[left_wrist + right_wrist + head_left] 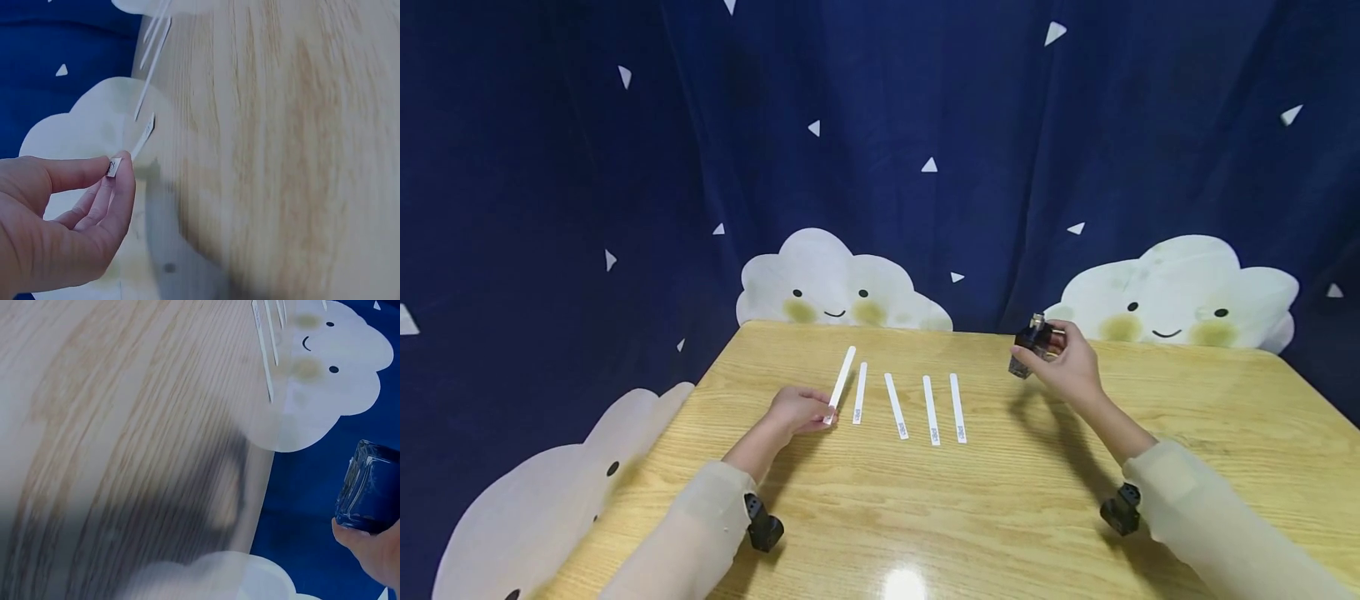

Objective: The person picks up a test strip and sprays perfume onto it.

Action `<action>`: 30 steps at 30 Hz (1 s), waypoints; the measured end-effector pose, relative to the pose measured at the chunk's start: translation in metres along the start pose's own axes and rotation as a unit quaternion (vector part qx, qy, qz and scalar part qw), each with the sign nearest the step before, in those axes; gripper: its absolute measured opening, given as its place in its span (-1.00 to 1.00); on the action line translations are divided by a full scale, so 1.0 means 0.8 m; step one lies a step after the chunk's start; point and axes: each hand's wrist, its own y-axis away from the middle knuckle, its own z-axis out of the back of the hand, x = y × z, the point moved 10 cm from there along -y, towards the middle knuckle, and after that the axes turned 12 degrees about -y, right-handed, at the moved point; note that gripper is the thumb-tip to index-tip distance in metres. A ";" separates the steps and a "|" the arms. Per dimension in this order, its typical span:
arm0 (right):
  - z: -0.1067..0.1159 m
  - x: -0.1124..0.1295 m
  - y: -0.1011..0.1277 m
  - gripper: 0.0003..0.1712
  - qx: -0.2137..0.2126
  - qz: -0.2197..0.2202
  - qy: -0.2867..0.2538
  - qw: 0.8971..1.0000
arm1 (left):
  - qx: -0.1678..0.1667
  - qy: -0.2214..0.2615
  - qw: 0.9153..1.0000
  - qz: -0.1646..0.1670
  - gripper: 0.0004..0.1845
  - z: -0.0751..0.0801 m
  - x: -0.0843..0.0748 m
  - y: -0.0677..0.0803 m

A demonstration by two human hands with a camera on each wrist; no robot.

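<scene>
My left hand (801,410) pinches the near end of a white paper strip (840,383), lifted at a slant off the wooden table (1015,500). In the left wrist view the thumb and forefinger (125,178) pinch the strip's printed end (114,167). Several more white strips (910,406) lie side by side to its right. My right hand (1067,367) holds a small dark glass bottle (1032,343) with a metal top, tilted, above the table's far right part. The right wrist view shows the bottle (369,487) as a clear blue-tinted glass block above my fingers.
A dark blue curtain (925,125) with white triangles and smiling cloud shapes (835,287) hangs right behind the table. Another cloud shape (542,492) sits left of the table. Black wrist cameras (763,525) hang under both sleeves.
</scene>
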 end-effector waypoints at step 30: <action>-0.026 0.077 0.060 -0.19 0.098 0.107 -0.012 0.989 | 0.029 -0.020 0.997 -0.067 -0.77 -0.039 -0.053 0.029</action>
